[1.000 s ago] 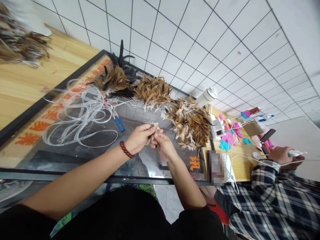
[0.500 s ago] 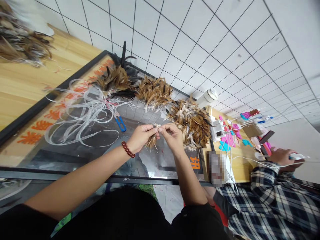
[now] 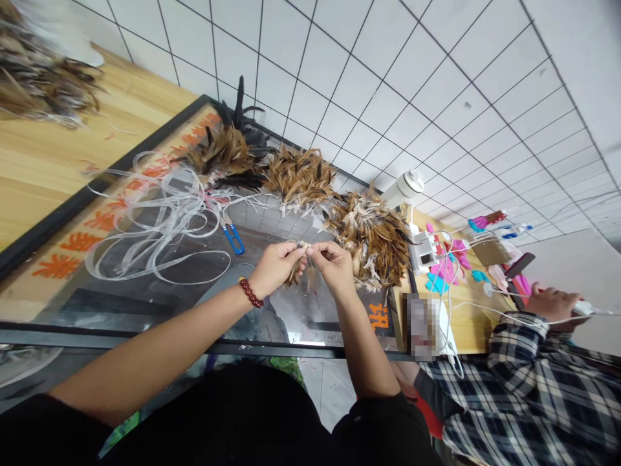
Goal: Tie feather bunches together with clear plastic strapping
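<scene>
Between my two hands, over the dark glossy tabletop (image 3: 194, 310), is a small bunch of brown feathers (image 3: 292, 278), its pale quill ends up and its tips hanging down. My left hand (image 3: 279, 264), with a red bead bracelet (image 3: 251, 293) at the wrist, is closed around the bunch. The thumb and forefinger of my right hand (image 3: 334, 265) pinch at the pale ends, close to the left fingertips. Past my hands lie a brown feather pile (image 3: 298, 178), a larger pile (image 3: 373, 239) and a brown-and-black bunch (image 3: 228, 155). Blue-handled thread snips (image 3: 233, 236) lie left of my hands.
Loops of translucent ribbon (image 3: 165, 220) spread across the left. A white bottle (image 3: 405, 186) and a power strip (image 3: 424, 249) with cables stand at right. Beyond them, a co-worker's hand (image 3: 553, 302) holds a white tool. More feathers (image 3: 39, 84) lie far left.
My right fingers have shifted slightly at the quill ends, and the feather tips have turned more under my left hand. The co-worker's hand moved slightly.
</scene>
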The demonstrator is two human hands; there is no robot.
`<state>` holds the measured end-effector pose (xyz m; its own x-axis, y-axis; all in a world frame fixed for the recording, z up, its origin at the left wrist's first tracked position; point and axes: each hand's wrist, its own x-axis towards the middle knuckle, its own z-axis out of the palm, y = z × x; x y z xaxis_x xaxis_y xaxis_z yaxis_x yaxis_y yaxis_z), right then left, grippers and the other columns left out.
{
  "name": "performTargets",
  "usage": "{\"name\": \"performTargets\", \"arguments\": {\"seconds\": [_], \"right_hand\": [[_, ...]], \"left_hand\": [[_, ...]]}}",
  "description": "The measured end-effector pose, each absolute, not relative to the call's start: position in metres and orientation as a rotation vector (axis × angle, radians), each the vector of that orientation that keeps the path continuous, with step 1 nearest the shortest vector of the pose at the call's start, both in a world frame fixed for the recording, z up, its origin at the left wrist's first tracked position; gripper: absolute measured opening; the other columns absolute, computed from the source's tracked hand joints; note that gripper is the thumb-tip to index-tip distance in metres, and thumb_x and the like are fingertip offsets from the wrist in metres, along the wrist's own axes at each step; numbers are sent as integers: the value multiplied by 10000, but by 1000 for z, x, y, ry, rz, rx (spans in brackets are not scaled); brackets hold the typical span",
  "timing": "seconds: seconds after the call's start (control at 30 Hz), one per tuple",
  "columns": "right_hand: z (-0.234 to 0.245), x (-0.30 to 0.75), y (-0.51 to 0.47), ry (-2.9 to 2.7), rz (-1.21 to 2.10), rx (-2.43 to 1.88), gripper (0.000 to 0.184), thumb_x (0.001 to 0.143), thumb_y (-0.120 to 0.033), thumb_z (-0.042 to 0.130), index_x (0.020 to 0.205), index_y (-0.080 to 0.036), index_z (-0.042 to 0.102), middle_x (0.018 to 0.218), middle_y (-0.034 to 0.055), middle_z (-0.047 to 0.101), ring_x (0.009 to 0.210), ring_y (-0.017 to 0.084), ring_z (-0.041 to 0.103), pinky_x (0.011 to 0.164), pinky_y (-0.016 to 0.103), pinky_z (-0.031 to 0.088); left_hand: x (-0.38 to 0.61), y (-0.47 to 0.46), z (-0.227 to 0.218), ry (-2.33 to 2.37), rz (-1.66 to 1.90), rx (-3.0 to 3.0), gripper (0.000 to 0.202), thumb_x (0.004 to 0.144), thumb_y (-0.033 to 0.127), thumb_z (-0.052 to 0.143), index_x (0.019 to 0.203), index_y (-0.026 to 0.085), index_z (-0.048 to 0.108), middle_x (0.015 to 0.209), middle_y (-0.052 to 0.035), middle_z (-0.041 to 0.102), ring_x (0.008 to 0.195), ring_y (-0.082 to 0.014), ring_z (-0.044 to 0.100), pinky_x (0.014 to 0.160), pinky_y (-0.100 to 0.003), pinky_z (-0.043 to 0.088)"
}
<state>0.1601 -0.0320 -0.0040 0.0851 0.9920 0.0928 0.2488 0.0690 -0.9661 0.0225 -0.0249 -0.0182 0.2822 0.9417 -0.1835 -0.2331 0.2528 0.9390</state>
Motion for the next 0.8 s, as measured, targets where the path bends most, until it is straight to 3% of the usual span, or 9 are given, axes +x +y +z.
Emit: {"name": "performTargets", "arguments": {"seconds": [0.17,0.27,0.53,0.7,0.8], "right_hand": [[-6,150,-37,-1207,1163,-1273,231,766,-413,640,762,-194,565,626,-32,570,527,96,509,526,230,449],[-10,148,-37,-1133,1253,-1188,232,778,-411,627,769,-197,536,629,-38,564,528,96,516,549,240,466],[-11,157,-32,-1160,1054,-1160,171,770,-352,648,783,-191,590,764,-20,600,692,95,558,696,230,462],[-10,158,-35,-1228,1156,-1208,217,762,-397,656,807,-193,598,685,-15,622,637,120,590,682,271,489],[-12,155,-36,-1226,1100,-1252,261,722,-404,692,853,-187,630,745,1,646,673,115,586,699,260,487]], "left_hand": [[24,-24,-13,907,1005,758,231,740,338,658,672,131,581,536,2,578,427,-94,533,442,-212,445],[24,-22,-13,884,1014,652,240,709,339,696,691,123,593,548,-4,598,439,-94,545,453,-210,455],[25,-21,-15,898,1039,603,258,660,345,741,707,127,613,564,-19,625,510,-145,606,505,-257,486],[24,-20,-15,930,1057,708,270,660,379,719,659,128,620,571,-14,615,490,-123,552,488,-236,423],[22,-21,-16,1036,1108,864,249,677,354,698,601,132,615,535,22,565,498,-98,491,494,-213,374]]}}
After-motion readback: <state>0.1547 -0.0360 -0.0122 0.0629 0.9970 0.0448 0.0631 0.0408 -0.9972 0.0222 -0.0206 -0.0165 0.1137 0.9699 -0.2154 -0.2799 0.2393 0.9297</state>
